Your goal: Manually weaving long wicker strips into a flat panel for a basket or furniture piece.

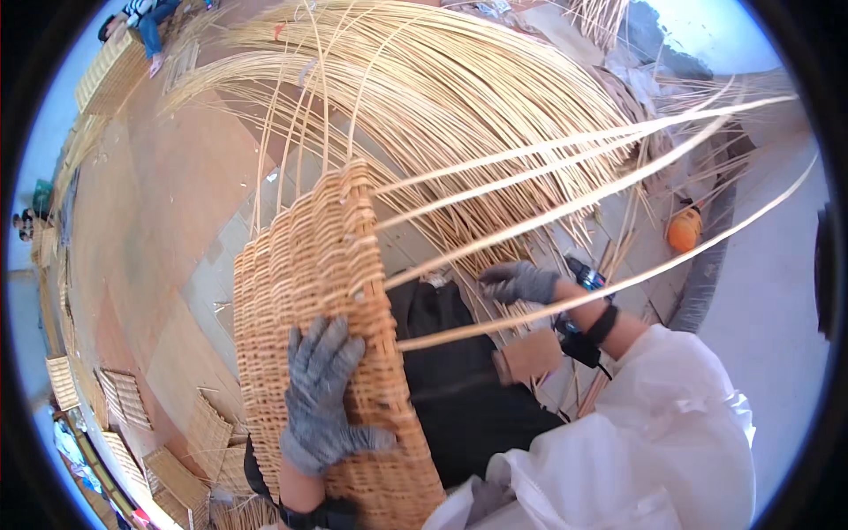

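A tan woven wicker panel point(305, 230) stands tilted in front of me, across dark cloth over my legs. Long pale cane rods stick out of its right edge and its top. My left hand point(322, 393), in a grey glove, lies flat on the woven face near its lower part, fingers a little apart. To the right of the panel, beyond the lowest long rod, is my right hand point(519, 283), also gloved in grey. Motion smears its fingers, and I cannot make out anything in them. Close by it is a blue and black power tool point(583, 274).
A big heap of loose canes point(459, 79) spreads across the floor ahead. An orange round object point(684, 230) sits by the right wall. A brown block point(528, 356) is near my right forearm. Several woven panels point(124, 397) lie at left; a person point(150, 26) sits far left.
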A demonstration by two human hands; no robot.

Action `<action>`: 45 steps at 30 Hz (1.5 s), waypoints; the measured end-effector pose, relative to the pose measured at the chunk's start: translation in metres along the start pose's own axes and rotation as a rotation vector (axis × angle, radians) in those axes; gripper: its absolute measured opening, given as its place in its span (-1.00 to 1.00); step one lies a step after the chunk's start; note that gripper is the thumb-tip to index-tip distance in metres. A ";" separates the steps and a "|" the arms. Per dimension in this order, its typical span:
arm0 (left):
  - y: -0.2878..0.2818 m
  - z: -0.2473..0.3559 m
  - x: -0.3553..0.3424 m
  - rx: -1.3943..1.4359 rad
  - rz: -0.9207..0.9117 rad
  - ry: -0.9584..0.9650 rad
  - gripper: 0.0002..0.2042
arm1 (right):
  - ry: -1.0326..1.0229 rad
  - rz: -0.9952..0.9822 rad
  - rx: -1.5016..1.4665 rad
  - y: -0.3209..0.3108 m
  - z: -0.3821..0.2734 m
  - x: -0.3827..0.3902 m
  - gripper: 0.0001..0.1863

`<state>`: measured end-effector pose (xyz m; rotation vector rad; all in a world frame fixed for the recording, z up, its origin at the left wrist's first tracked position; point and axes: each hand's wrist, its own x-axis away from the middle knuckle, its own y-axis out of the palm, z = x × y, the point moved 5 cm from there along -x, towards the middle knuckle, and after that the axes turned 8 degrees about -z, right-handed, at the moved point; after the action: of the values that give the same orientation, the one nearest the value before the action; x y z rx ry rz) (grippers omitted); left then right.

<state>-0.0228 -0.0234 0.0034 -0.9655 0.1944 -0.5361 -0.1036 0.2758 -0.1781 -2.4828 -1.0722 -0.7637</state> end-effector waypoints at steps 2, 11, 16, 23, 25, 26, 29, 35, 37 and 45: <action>-0.003 0.004 -0.003 0.021 -0.012 -0.004 -0.03 | 0.022 0.138 0.423 0.004 0.070 -0.060 -0.32; -0.006 -0.002 -0.008 0.134 0.042 -0.007 -0.18 | 0.408 0.349 0.634 0.040 0.154 -0.215 -0.67; -0.019 0.011 -0.018 0.101 -0.044 0.036 -0.19 | 0.331 0.456 0.419 0.060 0.139 -0.185 -0.66; -0.004 0.004 -0.009 0.107 -0.015 -0.014 -0.15 | 0.080 0.383 0.159 0.063 0.058 -0.086 -0.56; -0.001 -0.003 0.000 0.099 0.017 -0.030 -0.17 | 0.188 0.286 0.207 0.061 0.027 -0.060 -0.52; -0.003 -0.005 0.006 0.115 0.041 -0.056 -0.19 | 0.079 0.372 0.110 0.060 0.014 -0.049 -0.46; -0.008 0.000 0.001 0.143 0.033 -0.036 -0.20 | -0.187 0.577 -0.170 0.032 0.017 -0.019 -0.36; 0.001 -0.003 0.002 0.106 0.014 -0.011 -0.22 | -0.215 0.480 -0.054 -0.011 0.009 0.045 -0.39; 0.004 -0.012 0.004 0.160 0.030 -0.008 -0.24 | -0.025 0.369 0.103 -0.003 -0.001 0.071 -0.41; 0.009 -0.028 0.003 0.303 0.090 0.043 -0.39 | -0.278 0.598 -0.327 0.010 0.035 0.114 -0.57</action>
<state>-0.0279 -0.0414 -0.0200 -0.6484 0.1881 -0.4878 -0.0188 0.3510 -0.1392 -3.0173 -0.2321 -0.4400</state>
